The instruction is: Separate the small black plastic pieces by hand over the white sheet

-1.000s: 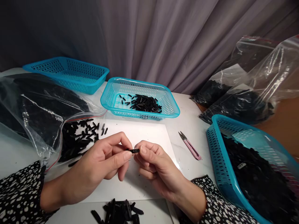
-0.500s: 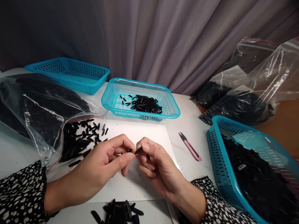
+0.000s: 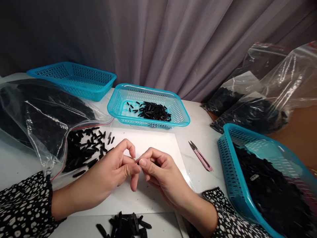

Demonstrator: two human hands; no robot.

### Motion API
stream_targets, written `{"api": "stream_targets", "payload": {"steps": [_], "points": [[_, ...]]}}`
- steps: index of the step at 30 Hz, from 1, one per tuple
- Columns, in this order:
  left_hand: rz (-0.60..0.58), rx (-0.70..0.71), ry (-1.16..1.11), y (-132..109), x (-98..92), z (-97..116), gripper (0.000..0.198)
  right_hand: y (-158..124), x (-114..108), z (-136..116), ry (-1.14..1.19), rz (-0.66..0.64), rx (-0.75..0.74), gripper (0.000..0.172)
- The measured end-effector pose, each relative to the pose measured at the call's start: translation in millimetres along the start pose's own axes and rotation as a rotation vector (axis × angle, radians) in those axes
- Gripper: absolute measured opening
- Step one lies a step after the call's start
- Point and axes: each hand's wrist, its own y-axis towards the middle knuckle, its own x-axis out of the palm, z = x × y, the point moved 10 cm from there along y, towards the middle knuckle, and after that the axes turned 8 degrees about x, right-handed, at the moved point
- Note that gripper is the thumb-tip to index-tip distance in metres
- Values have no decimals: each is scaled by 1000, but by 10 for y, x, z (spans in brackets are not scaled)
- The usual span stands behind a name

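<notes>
My left hand [image 3: 111, 172] and my right hand [image 3: 160, 175] meet fingertip to fingertip above a white sheet [image 3: 158, 142]. Both are closed in a pinch on a small black plastic piece [image 3: 154, 163]. Only a sliver of it shows, inside the right fingers. Loose black pieces [image 3: 86, 147] spill from a clear bag [image 3: 37, 112] just left of my left hand. A second small heap of black pieces [image 3: 126, 226] lies at the near edge, below my hands.
A teal basket [image 3: 184, 121] holding several black pieces stands behind the sheet. Pink thread snips [image 3: 200, 156] lie to the right. At far right, a blue basket [image 3: 223, 147] full of black pieces. Another blue basket [image 3: 71, 77] sits back left. Clear bags [image 3: 260, 102] of black parts lie back right.
The black piece was held level between both hands, then tilted. Now the fingertips have closed together over it and it is almost hidden.
</notes>
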Motion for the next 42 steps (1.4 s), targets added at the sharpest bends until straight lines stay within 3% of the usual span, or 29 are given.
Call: {"api": "stream_targets", "payload": {"steps": [4,9,14,18,26,35,42], "points": [[-2,-21,-46,22,-8,28,28,1,-43,-11,100,26,17,67],[113,-44,-113,6,-137,-9,2,21,-90,10,183,64,35,65],[122,-24,-63,10,-156,-79,11,33,-123,18,203,93,32,66],[90,-94,-117,27,-100,-129,15,27,-146,-9,209,116,17,66],[87,-89,-68,33,-115,-90,28,12,-150,-12,214,145,37,74],[145,-91,-108,32,-163,-77,15,39,-134,-14,290,102,32,68],[113,-50,-141,40,-113,-6,19,53,-134,-8,283,78,30,66]]}}
